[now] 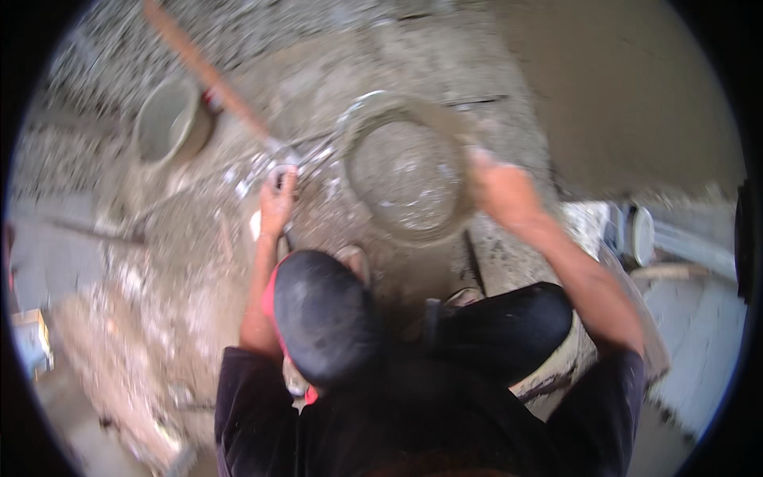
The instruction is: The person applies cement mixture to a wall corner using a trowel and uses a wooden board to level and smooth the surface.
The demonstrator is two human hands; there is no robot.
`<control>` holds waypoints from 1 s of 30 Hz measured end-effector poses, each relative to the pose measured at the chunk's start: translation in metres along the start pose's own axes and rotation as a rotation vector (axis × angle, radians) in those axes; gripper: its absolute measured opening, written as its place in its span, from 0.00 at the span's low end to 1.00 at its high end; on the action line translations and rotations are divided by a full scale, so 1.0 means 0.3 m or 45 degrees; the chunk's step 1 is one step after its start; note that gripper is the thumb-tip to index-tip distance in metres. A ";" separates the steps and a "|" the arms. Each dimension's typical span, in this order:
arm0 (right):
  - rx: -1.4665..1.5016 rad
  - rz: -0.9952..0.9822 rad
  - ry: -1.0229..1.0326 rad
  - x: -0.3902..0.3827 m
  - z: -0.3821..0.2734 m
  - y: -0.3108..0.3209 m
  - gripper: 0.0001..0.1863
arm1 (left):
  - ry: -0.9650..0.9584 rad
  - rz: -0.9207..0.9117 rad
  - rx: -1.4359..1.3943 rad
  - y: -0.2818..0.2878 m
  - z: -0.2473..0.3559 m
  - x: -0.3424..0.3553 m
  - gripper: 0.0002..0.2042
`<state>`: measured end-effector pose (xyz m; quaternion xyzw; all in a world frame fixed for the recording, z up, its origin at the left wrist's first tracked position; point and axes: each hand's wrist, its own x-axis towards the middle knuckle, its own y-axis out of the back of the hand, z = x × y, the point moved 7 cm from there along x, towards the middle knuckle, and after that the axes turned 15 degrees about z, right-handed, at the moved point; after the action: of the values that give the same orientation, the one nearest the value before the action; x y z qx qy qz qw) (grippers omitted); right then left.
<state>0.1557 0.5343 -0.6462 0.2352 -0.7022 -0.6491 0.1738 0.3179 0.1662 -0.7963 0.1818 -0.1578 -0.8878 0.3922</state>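
Note:
A round bucket (407, 236) filled with wet grey mortar (409, 171) stands on the ground in front of my feet. My right hand (502, 189), blurred by motion, is closed at the bucket's right rim. A brownish smear beside it runs along the far right of the rim, and what the hand grips cannot be made out. My left hand (278, 199) is left of the bucket, fingers curled round something small and dark. Just beyond these fingers lies the metal end of a long tool with a wooden handle (211, 75); whether they touch it is unclear.
An open grey bucket (171, 123) stands at the far left beside rough rubble. A smooth grey-brown surface (628, 95) fills the far right. Pale pipes (683, 242) lie at the right, near a rough ledge. My bent knees (326, 318) are close below the mortar bucket.

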 end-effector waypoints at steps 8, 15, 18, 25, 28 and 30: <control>-0.107 0.078 0.380 0.004 -0.111 0.017 0.13 | 0.324 -0.432 -0.654 -0.330 -0.114 0.202 0.41; -0.239 0.061 0.362 0.027 -0.124 -0.210 0.08 | 0.304 -0.410 -0.739 -0.441 0.120 -0.051 0.40; -0.151 -0.019 0.424 -0.023 -0.161 -0.169 0.10 | 0.176 -0.175 -0.621 -0.375 0.092 -0.060 0.39; -0.083 -0.244 0.199 -0.051 0.017 -0.182 0.11 | 0.063 -0.073 -0.356 -0.410 0.071 -0.047 0.40; -0.217 0.028 0.044 -0.013 0.091 -0.062 0.10 | 0.181 -0.098 -0.463 -0.426 0.157 -0.138 0.38; -0.252 0.015 0.102 -0.045 0.068 -0.097 0.09 | 0.149 -0.075 -0.461 -0.454 0.177 -0.148 0.37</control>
<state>0.1589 0.5573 -0.6763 0.2384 -0.6285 -0.7044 0.2280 0.2347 0.2945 -0.7981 0.1641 0.0330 -0.9006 0.4010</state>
